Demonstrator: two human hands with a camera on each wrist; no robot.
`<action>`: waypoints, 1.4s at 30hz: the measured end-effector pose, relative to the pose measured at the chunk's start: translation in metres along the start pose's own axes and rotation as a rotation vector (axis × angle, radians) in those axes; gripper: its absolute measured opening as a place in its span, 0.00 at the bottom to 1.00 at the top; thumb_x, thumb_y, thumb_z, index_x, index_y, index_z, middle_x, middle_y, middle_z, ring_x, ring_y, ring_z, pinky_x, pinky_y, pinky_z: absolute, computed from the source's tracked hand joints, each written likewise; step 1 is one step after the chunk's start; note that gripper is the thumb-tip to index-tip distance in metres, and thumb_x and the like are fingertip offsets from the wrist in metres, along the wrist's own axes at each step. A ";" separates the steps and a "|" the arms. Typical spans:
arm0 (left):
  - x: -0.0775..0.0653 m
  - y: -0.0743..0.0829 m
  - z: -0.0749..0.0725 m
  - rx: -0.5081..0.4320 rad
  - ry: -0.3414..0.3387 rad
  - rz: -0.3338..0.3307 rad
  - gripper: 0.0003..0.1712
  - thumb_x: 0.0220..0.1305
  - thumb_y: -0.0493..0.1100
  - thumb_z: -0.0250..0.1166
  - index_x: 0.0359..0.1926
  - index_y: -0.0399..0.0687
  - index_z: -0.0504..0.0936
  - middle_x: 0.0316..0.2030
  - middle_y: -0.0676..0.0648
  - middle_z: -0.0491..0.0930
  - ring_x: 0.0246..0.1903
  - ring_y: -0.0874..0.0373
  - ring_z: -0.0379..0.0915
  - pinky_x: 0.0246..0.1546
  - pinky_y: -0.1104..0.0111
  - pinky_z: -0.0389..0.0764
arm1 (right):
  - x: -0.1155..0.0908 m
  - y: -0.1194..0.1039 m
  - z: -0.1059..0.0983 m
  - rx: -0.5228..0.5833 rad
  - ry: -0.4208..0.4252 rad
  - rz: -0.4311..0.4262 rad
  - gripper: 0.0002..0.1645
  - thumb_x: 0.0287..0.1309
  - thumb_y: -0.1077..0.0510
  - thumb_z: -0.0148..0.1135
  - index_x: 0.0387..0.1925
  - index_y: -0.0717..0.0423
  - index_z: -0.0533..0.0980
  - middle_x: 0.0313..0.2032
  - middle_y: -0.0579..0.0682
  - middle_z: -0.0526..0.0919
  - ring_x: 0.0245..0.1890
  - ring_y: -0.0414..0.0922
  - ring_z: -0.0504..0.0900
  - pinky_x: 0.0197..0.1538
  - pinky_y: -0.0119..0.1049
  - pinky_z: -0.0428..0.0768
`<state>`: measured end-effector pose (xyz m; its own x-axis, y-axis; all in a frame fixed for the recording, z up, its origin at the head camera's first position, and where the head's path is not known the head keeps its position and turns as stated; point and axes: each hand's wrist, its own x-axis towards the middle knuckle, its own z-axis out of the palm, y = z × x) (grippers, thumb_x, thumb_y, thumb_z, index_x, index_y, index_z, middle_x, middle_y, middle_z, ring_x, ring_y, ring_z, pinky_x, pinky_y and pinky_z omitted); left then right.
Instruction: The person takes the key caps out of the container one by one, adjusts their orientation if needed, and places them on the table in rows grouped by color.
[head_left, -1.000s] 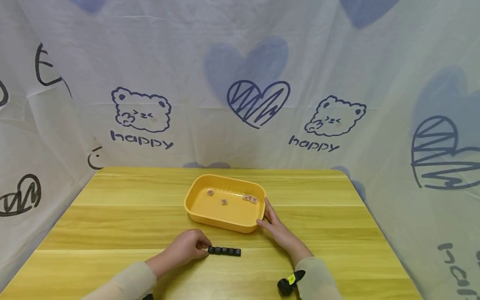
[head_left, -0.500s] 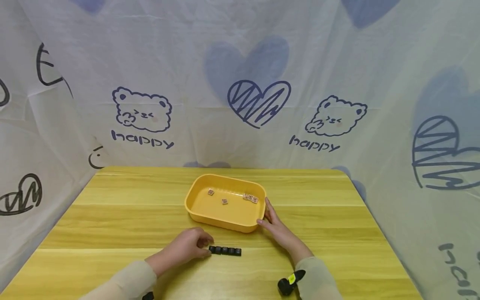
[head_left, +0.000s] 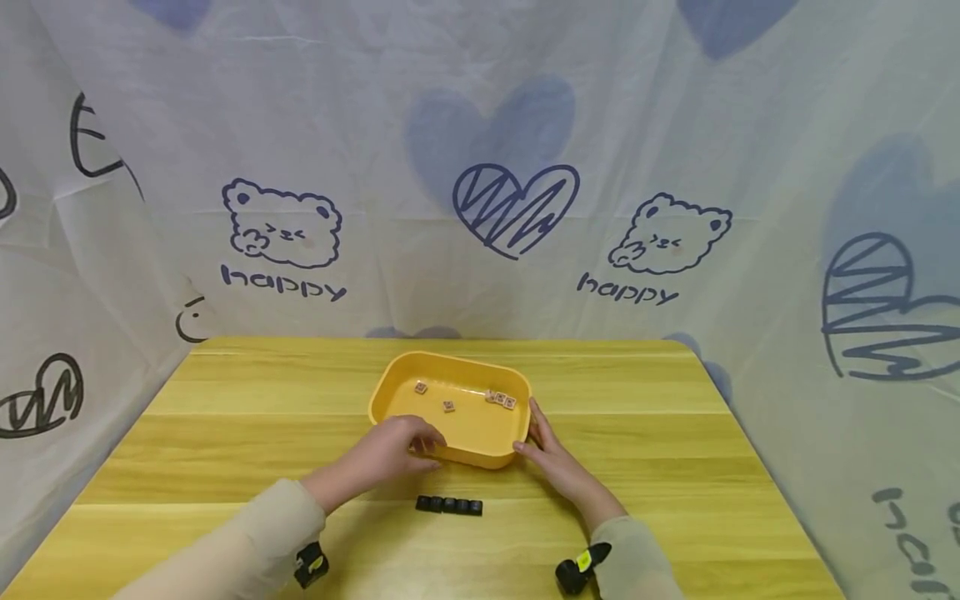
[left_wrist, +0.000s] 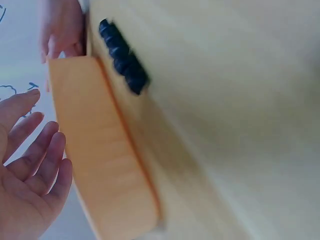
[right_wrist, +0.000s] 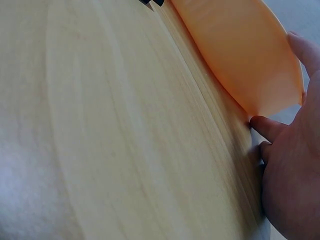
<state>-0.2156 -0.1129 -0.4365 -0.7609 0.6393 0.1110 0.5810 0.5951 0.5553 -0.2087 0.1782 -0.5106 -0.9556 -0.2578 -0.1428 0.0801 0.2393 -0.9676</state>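
My left hand (head_left: 397, 454) hovers at the near left rim of a yellow plastic bin (head_left: 472, 457), its fingers parted and loosely bent. In the left wrist view nothing lies between those fingers (left_wrist: 52, 145). At the bin's near right corner, my right hand (head_left: 558, 467) holds it, with the thumb at the rim and the other fingers along the outer wall. Several small pale blocks (head_left: 500, 398) with dark marks sit inside the bin. In front of it, a straight row of small black keycap-like blocks (head_left: 449, 505) lies on the table, apart from both hands.
The wood-grain table (head_left: 637, 433) reaches back to a white curtain (head_left: 390, 242) printed with hearts and bears. Dark straps with small devices are on both wrists; the right one (head_left: 581, 567) sits near the sleeve.
My left hand has left the left end of the black row and moved up and slightly right to the bin's near rim. The right hand, bin and black row stay put.
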 end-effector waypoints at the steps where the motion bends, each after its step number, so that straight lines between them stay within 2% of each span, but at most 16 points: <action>1: 0.004 0.000 -0.002 0.015 0.002 0.008 0.13 0.54 0.40 0.75 0.42 0.42 0.86 0.32 0.50 0.82 0.32 0.58 0.76 0.35 0.67 0.78 | 0.000 0.000 0.000 0.002 -0.001 -0.003 0.50 0.69 0.53 0.56 0.78 0.41 0.34 0.73 0.65 0.49 0.73 0.58 0.47 0.70 0.56 0.50; 6: 0.025 0.000 -0.014 0.074 -0.029 0.030 0.14 0.55 0.41 0.74 0.43 0.42 0.86 0.34 0.49 0.83 0.32 0.58 0.78 0.35 0.69 0.79 | -0.001 0.000 -0.001 0.018 -0.006 -0.009 0.50 0.70 0.55 0.55 0.77 0.43 0.34 0.73 0.66 0.50 0.73 0.59 0.48 0.69 0.57 0.51; 13: 0.050 -0.006 -0.026 0.075 -0.119 0.025 0.14 0.58 0.40 0.72 0.45 0.39 0.85 0.38 0.45 0.84 0.34 0.56 0.78 0.36 0.68 0.79 | -0.001 0.000 0.000 0.002 -0.001 -0.013 0.50 0.70 0.56 0.55 0.77 0.44 0.34 0.72 0.67 0.51 0.73 0.59 0.48 0.70 0.57 0.48; 17: 0.064 -0.014 -0.029 0.104 -0.171 0.066 0.12 0.58 0.40 0.71 0.43 0.40 0.85 0.37 0.45 0.84 0.33 0.56 0.78 0.35 0.69 0.79 | -0.002 -0.001 0.001 -0.009 -0.008 -0.003 0.50 0.70 0.55 0.55 0.77 0.42 0.34 0.72 0.65 0.51 0.73 0.58 0.47 0.70 0.57 0.47; 22: 0.083 -0.026 -0.031 0.131 -0.280 0.128 0.13 0.60 0.40 0.70 0.44 0.39 0.85 0.37 0.45 0.84 0.34 0.57 0.78 0.36 0.68 0.79 | -0.003 -0.002 0.000 -0.001 -0.011 -0.007 0.50 0.70 0.55 0.55 0.77 0.43 0.33 0.72 0.66 0.52 0.73 0.59 0.48 0.70 0.58 0.47; 25: 0.093 -0.031 -0.031 0.152 -0.332 0.138 0.12 0.59 0.38 0.70 0.44 0.38 0.85 0.36 0.46 0.84 0.34 0.58 0.78 0.37 0.67 0.79 | -0.004 -0.003 -0.001 0.006 -0.014 -0.014 0.50 0.70 0.56 0.55 0.77 0.43 0.33 0.72 0.66 0.53 0.73 0.58 0.49 0.70 0.58 0.48; 32: 0.109 -0.038 -0.028 0.193 -0.416 0.101 0.12 0.59 0.38 0.71 0.43 0.39 0.85 0.36 0.48 0.84 0.34 0.59 0.76 0.39 0.65 0.78 | -0.003 -0.003 -0.003 0.000 -0.010 -0.007 0.50 0.70 0.55 0.55 0.77 0.44 0.33 0.72 0.65 0.53 0.72 0.58 0.50 0.70 0.58 0.47; 38: 0.121 -0.050 -0.018 0.181 -0.456 0.076 0.13 0.57 0.39 0.72 0.44 0.43 0.86 0.37 0.50 0.83 0.36 0.59 0.76 0.40 0.65 0.78 | -0.002 -0.003 -0.003 0.005 -0.020 -0.020 0.50 0.70 0.56 0.55 0.77 0.45 0.32 0.71 0.65 0.54 0.72 0.58 0.51 0.70 0.55 0.49; 42: 0.130 -0.060 -0.009 0.194 -0.457 0.070 0.14 0.55 0.40 0.74 0.43 0.45 0.86 0.37 0.52 0.82 0.37 0.59 0.76 0.41 0.64 0.78 | -0.003 -0.002 -0.004 0.000 -0.026 -0.020 0.50 0.71 0.56 0.54 0.77 0.44 0.32 0.72 0.65 0.53 0.72 0.57 0.51 0.70 0.55 0.50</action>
<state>-0.3518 -0.0700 -0.4485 -0.5389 0.8033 -0.2535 0.7024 0.5946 0.3913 -0.2075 0.1819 -0.5073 -0.9494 -0.2864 -0.1292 0.0615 0.2339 -0.9703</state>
